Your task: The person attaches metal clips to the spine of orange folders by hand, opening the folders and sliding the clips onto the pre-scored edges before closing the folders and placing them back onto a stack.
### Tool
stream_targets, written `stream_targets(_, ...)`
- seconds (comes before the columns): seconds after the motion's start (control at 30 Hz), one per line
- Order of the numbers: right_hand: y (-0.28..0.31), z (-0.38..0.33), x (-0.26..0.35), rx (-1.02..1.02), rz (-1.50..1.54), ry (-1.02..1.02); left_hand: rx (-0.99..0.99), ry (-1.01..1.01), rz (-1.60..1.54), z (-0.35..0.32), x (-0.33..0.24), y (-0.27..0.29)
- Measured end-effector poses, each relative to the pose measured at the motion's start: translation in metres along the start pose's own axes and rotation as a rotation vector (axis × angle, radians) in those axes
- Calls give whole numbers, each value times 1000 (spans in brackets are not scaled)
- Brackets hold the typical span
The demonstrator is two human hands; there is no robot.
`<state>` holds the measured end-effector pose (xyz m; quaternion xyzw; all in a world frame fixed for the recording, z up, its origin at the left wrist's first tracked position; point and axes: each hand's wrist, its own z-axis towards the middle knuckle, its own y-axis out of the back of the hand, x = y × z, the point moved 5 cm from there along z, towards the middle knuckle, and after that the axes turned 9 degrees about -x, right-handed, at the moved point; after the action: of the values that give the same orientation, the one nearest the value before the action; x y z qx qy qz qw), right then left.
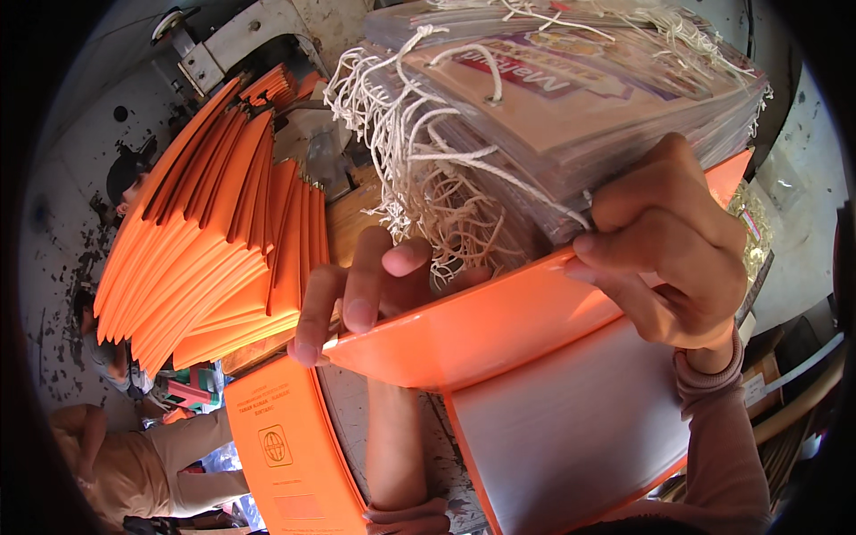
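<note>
Head view. An open orange folder (499, 334) sits in the middle of the view, held up in front of the person; its glossy cover bends upward and its pale inner sheets (571, 428) hang down to the lower right. On the folder rests a thick stack of clear-wrapped printed booklets (571, 98), each with a white string loop; the strings (419, 169) spill in a tangle over the stack's left side. The left hand (366, 285) reaches under the stack, fingers curled over the folder's upper edge and gripping it. The right hand (669, 250) clasps the right end, fingers pinched closed on the folder's edge and the lowest booklets. To the left, a fanned pile of orange folders (205, 232) leans beside a grey machine part (241, 40). One closed orange folder (290, 455) lies at lower left. Another person (134, 464) is partly cut off by the lower left rim. The surface beneath is mostly hidden.
</note>
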<state>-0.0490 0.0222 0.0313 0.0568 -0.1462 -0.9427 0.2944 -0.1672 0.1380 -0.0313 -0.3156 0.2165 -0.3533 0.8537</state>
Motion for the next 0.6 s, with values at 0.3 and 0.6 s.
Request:
stream_targets(0.3,1,-2,-2,27,2,-39,42,11,-12,-1,-4,9)
stream_targets(0.6,0,-2,-1,32,2,-50,242,-5,28,2,-6,7)
